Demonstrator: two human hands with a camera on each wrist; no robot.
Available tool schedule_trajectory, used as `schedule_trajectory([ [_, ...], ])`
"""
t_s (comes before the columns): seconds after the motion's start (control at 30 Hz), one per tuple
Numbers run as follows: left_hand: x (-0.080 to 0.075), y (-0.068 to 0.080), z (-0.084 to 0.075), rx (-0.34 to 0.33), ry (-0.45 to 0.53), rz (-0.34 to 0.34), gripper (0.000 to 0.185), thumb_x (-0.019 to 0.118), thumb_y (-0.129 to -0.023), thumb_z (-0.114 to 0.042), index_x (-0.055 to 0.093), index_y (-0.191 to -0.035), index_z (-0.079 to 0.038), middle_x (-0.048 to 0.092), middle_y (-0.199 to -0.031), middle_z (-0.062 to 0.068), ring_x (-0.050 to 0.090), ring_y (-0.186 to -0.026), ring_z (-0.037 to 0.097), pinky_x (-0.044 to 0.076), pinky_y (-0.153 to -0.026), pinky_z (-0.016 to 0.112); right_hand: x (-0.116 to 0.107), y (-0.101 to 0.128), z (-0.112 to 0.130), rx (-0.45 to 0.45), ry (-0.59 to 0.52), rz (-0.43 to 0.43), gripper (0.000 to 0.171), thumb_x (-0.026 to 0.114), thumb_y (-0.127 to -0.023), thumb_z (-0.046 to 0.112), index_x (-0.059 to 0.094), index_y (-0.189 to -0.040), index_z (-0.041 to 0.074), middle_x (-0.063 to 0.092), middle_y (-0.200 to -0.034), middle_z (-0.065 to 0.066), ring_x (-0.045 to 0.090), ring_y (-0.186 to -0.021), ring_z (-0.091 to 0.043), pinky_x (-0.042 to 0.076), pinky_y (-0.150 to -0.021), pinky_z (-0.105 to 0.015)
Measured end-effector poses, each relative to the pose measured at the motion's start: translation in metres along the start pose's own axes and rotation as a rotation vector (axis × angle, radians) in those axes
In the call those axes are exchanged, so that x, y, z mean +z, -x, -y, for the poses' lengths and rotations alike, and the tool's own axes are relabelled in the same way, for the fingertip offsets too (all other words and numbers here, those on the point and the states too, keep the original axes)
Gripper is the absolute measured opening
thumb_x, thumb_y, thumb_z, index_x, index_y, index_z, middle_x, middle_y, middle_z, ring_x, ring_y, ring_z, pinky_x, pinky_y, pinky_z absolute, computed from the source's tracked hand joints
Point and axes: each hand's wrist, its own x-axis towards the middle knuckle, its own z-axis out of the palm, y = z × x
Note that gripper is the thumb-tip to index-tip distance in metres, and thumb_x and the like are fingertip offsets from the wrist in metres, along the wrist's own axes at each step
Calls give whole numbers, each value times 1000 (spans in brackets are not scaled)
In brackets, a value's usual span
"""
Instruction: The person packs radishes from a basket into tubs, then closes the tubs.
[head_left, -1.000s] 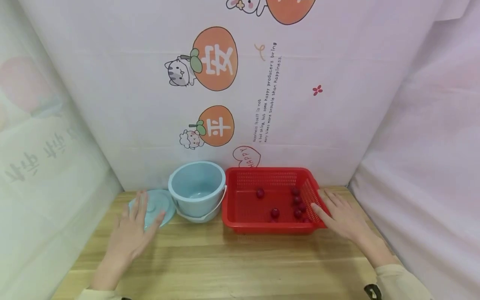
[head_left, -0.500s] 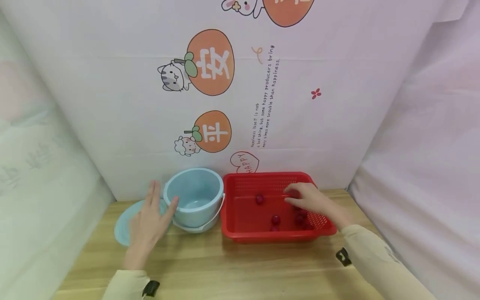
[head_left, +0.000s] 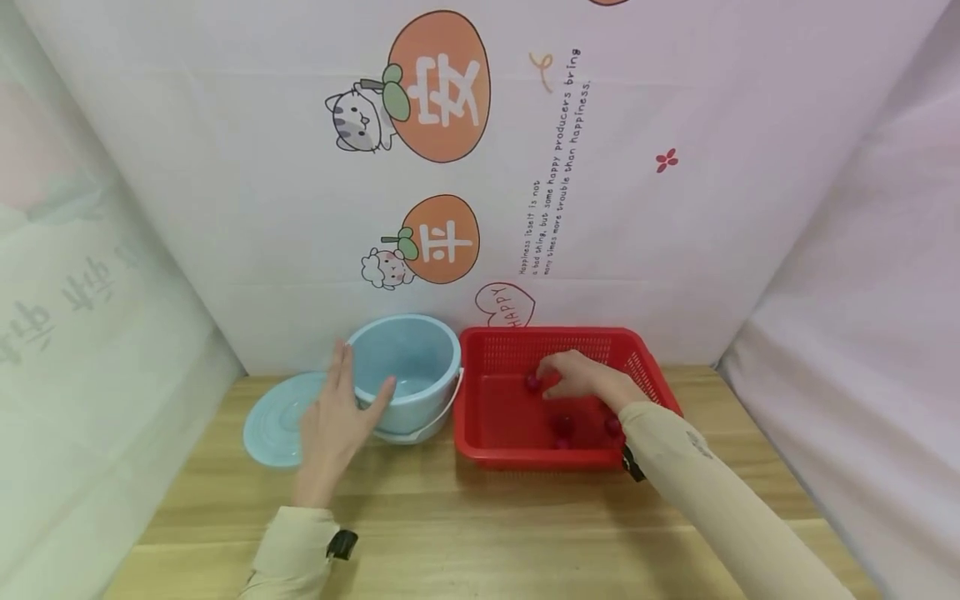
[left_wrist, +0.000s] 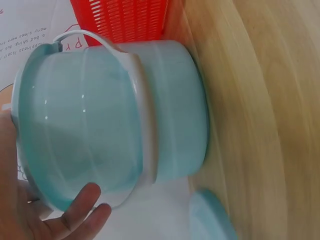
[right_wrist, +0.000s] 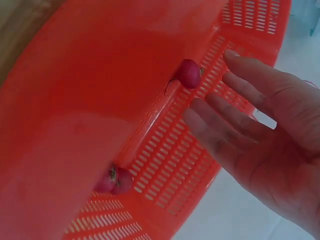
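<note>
My left hand (head_left: pixel 330 425) is at the near left of the light blue bucket (head_left: pixel 416 410), fingers and thumb spread around its rim. In the left wrist view those fingers (left_wrist: pixel 80 212) lie close beside the bucket wall, and the bucket's pale handle hangs down in front. Inside the red basket (head_left: pixel 510 457), my right hand (head_left: pixel 577 379) reaches toward a small red radish (head_left: pixel 533 382). The right wrist view shows its fingers loosely bent and apart from that radish (right_wrist: pixel 190 74), with nothing between them.
A round light blue lid (head_left: pixel 273 421) lies on the wooden table (head_left: pixel 450 525) left of the bucket. More radishes (head_left: pixel 562 427) are in the basket, some hidden under my right arm. White printed cloth (head_left: pixel 270 208) walls the back and both sides.
My right hand has moved from outside the basket's right side, in over it, and left to the lone radish. My left hand has shifted right, from over the lid to the bucket's rim.
</note>
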Motion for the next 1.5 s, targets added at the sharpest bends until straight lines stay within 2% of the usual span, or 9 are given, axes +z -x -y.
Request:
schedule_trajectory([
  [0.17, 3, 1, 1, -7, 32, -8, 99, 44, -99, -78, 20, -170, -13, 13, -177, -2, 44, -48, 19, 35, -41, 35, -4, -25, 1, 45, 14, 56, 36, 77, -96, 13, 69, -128, 0, 69, -126, -17, 61, -121, -36, 51, -104, -51],
  [0.3, 6, 7, 3, -9, 55, 1, 97, 43, -100, -76, 19, -170, -14, 13, -177, -3, 51, -51, 21, 37, -41, 35, -3, -37, 4, 100, -2, 106, 38, 77, -97, 16, 67, -131, 3, 67, -125, -16, 60, -117, -34, 53, -102, -51],
  [0.53, 8, 10, 0, -20, 55, -45, 94, 48, -102, -70, 22, -169, -11, 16, -176, -2, 64, -73, 30, 43, -51, 36, 7, -48, 2, 187, -32, 104, 40, 82, -92, 16, 69, -130, 8, 70, -121, -9, 65, -110, -29, 56, -99, -53],
  [0.63, 14, 11, -6, -23, 90, -34, 95, 50, -101, -70, 21, -169, -10, 16, -176, -1, 61, -65, 27, 44, -50, 36, 21, -47, -8, 213, -37, 99, 38, 84, -91, 16, 71, -126, 9, 71, -118, -7, 65, -107, -27, 56, -99, -52],
  [0.87, 22, 13, -15, -42, 170, -51, 95, 54, -99, -71, 23, -168, -14, 16, -176, -7, 54, -58, 21, 44, -53, 37, 52, -43, -29, 30, -55, -39, 17, 82, -88, -1, 74, -103, 2, 72, -99, -9, 66, -92, -24, 59, -84, -43],
  [0.97, 23, 13, -13, -51, 208, -58, 95, 55, -98, -72, 22, -169, -17, 17, -175, -7, 64, -72, 27, 51, -60, 44, 52, -40, -41, -13, -129, -47, 12, 82, -89, 1, 74, -98, 3, 71, -94, -6, 64, -85, -20, 58, -77, -38],
  [1.13, 31, 16, -13, -63, 261, -59, 95, 59, -97, -71, 23, -169, -22, 22, -174, -7, 69, -96, 39, 55, -77, 59, 48, -35, -54, 42, -402, 54, 14, 78, -94, 4, 74, -106, -2, 71, -98, -10, 69, -88, -24, 63, -79, -44],
  [1.33, 31, 14, -5, -69, 274, -79, 90, 61, -98, -67, 31, -165, -16, 19, -175, -8, 67, -84, 32, 54, -69, 51, 42, -49, -54, -7, -566, 128, 21, 73, -99, 4, 71, -115, -10, 71, -107, -16, 72, -100, -35, 62, -85, -51],
  [1.5, 28, 12, 6, -80, 299, -103, 89, 61, -99, -65, 29, -166, -17, 18, -175, -5, 68, -99, 37, 56, -75, 54, 31, -67, -51, -48, -678, 64, 27, 69, -102, 6, 69, -123, -11, 70, -114, -24, 71, -107, -41, 60, -89, -54],
])
